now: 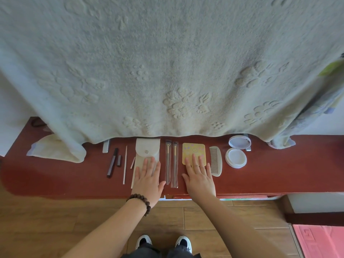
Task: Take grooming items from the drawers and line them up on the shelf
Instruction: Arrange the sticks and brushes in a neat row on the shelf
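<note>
Grooming items lie in a row on the dark red shelf (pixel 279 174). From left: a dark pencil (pixel 112 162), a thin pale stick (pixel 125 164), a beige snap pouch (pixel 147 148), two wrapped makeup brushes (pixel 171 161), a yellow card-like compact (pixel 193 148), a cream comb (pixel 216 161) and an open round powder case (pixel 236 157). My left hand (pixel 148 180) lies flat with fingers spread on the pouch's lower part. My right hand (pixel 199 177) lies flat on the yellow compact's near edge. Neither hand grips anything.
A large pale green towel (pixel 167 71) hangs down over the shelf's back. A folded cream cloth (pixel 55 149) lies at the shelf's left. Below the shelf edge a drawer top (pixel 242 197) shows. Wooden floor, my shoes (pixel 163 242) and a pink mat (pixel 320 241) are below.
</note>
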Available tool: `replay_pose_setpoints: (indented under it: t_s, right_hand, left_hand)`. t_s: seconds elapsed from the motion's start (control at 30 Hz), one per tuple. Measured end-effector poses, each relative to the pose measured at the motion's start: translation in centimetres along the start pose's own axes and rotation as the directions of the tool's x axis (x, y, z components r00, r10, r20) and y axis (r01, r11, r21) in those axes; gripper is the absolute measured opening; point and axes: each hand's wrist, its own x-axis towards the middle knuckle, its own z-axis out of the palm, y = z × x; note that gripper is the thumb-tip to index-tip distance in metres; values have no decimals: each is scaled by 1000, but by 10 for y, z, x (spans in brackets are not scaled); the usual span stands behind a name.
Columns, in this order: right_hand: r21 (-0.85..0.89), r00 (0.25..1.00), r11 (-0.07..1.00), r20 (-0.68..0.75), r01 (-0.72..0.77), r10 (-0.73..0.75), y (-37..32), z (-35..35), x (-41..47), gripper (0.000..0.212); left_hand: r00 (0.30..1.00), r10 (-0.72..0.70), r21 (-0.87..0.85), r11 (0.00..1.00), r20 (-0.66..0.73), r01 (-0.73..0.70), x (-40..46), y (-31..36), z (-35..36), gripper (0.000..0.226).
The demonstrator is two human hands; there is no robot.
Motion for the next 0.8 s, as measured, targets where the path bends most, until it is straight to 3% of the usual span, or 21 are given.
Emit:
replay_pose_setpoints:
  t_s: [0.17,0.37,0.6,0.7,0.8]
  right_hand:
    - [-2,988,989,39,148,-148,-33,8,-4,70]
    - [-106,978,976,112,188,-176,-30,11,2,83]
    - [-164,973,967,156,193,-168,-24,2,3,66]
    - [-125,981,974,72,186,-178,-17,-5,0,68]
    - [-2,996,1000,-91,-19,19,18,-20,-4,63]
  left_hand:
    - [991,133,70,989,-29,-131,0,0,-1,65]
    - [983,174,144,973,56,-180,7,-3,3,63]
    - [983,170,129,976,68,-177,2,2,3,60]
    - [984,168,112,979,60,-173,-2,3,4,61]
    - [986,161,101,981,48,-165,-2,1,3,63]
